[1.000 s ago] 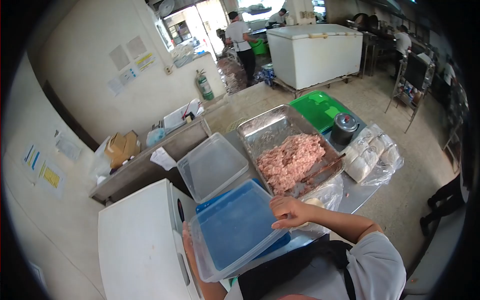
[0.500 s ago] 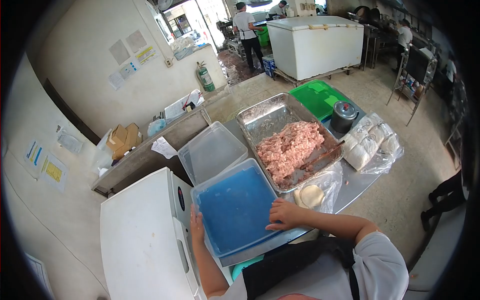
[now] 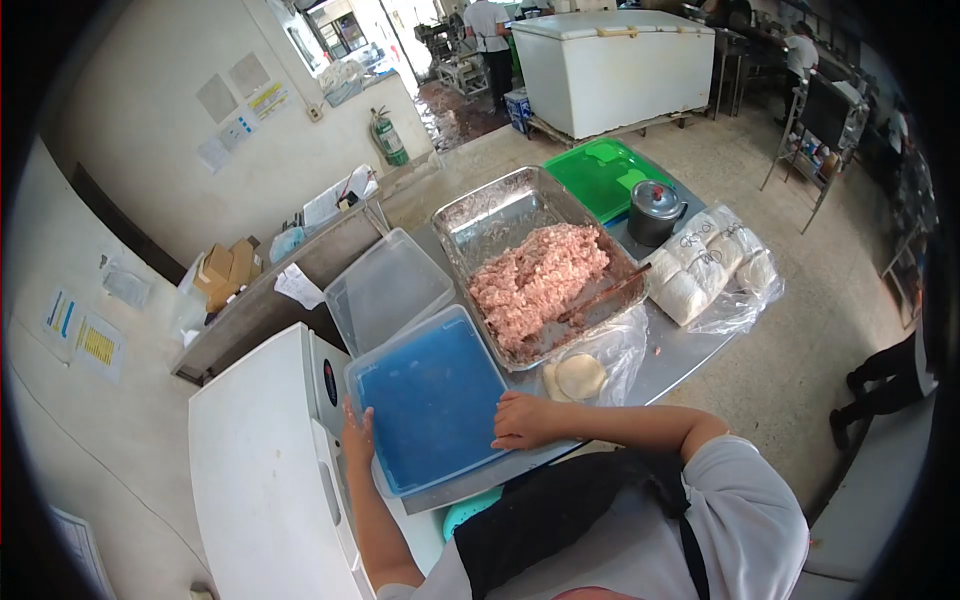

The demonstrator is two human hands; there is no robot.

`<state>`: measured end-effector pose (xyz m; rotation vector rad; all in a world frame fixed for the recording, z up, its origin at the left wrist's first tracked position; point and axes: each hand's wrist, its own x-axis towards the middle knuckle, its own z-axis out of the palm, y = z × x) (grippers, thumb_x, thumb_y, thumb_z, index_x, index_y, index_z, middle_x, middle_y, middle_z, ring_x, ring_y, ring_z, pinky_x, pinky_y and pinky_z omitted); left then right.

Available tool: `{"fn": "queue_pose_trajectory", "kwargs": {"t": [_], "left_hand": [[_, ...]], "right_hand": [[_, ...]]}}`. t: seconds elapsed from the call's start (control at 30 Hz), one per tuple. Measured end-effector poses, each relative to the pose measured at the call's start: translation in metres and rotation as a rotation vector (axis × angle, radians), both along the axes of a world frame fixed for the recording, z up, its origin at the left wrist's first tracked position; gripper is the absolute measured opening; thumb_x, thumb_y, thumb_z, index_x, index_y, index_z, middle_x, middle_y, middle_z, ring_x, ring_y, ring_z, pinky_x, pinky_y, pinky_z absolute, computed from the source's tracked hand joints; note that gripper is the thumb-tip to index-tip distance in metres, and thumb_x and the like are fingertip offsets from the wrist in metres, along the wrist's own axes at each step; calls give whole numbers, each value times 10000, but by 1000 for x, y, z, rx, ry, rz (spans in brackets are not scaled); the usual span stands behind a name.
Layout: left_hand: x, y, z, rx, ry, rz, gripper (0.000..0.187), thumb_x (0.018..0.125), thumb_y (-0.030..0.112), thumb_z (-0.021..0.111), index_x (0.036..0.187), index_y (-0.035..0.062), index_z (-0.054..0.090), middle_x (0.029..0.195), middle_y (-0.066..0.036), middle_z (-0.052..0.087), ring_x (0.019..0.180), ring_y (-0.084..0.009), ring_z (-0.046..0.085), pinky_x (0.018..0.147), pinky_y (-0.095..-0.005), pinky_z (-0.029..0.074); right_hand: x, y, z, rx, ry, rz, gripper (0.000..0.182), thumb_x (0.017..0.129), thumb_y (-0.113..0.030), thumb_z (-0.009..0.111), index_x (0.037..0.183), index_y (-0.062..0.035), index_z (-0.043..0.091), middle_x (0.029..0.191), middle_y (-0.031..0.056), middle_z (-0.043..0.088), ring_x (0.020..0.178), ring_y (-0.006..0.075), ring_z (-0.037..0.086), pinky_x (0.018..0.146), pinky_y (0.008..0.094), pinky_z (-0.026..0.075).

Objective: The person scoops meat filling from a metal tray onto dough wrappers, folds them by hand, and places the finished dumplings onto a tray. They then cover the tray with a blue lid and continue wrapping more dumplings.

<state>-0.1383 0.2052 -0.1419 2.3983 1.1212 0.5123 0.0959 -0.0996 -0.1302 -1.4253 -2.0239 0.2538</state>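
The left hand's (image 3: 358, 436) fingers, slightly spread, touch the blue-looking container's (image 3: 428, 400) left edge on the surface (image 3: 690, 362); the right hand's (image 3: 524, 420) fingers curl at its right edge, perhaps gripping.

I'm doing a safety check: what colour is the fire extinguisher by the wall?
The fire extinguisher is green with a pale label, clearest in the head view.
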Motion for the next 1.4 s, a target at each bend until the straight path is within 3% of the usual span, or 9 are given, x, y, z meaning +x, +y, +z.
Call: {"fn": "queue_pose_trajectory", "kwargs": {"t": [0.23,0.37,0.5,0.7,0.97,1.07,1.23,1.33,1.4], "left_hand": [[32,-81,58,362,-155,12,455,903,191,614,1319,47,500,1287,-219,533,1171,-382,530,993,-443,423],[100,-206,96,20,-329,-346,244,862,51,621,1106,49,624,1136,-142,602,976,-241,615,772,-325,518],[169,-277,49,-318,-143,-553,317,798,102,678,1110,73,629,1100,-121,619,1004,-283,584,841,-392,481],[210,-296,-30,148,160,-445,445,719,161,728,1139,77,610,1071,-106,619,1115,-340,488,934,-470,398],[233,-319,21,-64,-30,-196,160,792,116,677,930,35,667,931,-150,575,877,-343,587,770,-411,469],[245,-340,24,-60,-101,-257,202,809,117,659,995,40,650,951,-158,593,893,-352,586,787,-410,474],[234,-348,5,-110,-226,-310,286,818,112,639,1097,47,628,1054,-181,606,937,-354,587,823,-404,479],[212,-342,-12,-37,-36,7,298,812,146,646,1093,47,633,1069,-190,606,954,-347,588,829,-413,479],[209,-336,-24,301,126,12,297,804,193,659,1067,56,637,991,-181,617,920,-353,589,806,-427,480]], "right_hand": [[125,-34,77,27,-51,-207,161,842,-267,648,839,-110,688,848,106,654,862,297,622,792,426,484],[229,-72,53,-202,-377,-530,219,760,-278,695,906,-115,695,852,117,667,907,301,635,785,444,503],[262,-93,35,-482,-413,-536,216,763,-240,656,912,-87,689,850,147,670,875,321,655,730,448,520],[285,-107,34,-379,-387,-405,185,819,-134,534,889,-55,687,843,161,677,812,332,674,686,440,536],[322,-111,103,-287,-470,-368,174,803,-166,568,784,-38,685,816,156,680,795,315,685,647,426,547],[331,-96,93,170,-559,-437,126,751,-156,594,771,-72,686,761,123,676,756,283,682,604,403,546],[293,-99,28,-113,-480,-258,117,741,-111,583,729,-60,688,739,129,675,734,284,683,605,399,545],[273,-113,30,-160,-500,-106,114,731,-97,593,709,-51,694,727,140,675,715,287,685,608,400,547],[273,-119,59,-147,-519,-44,111,726,-97,602,702,-47,698,723,145,675,706,290,686,607,402,547]]}}
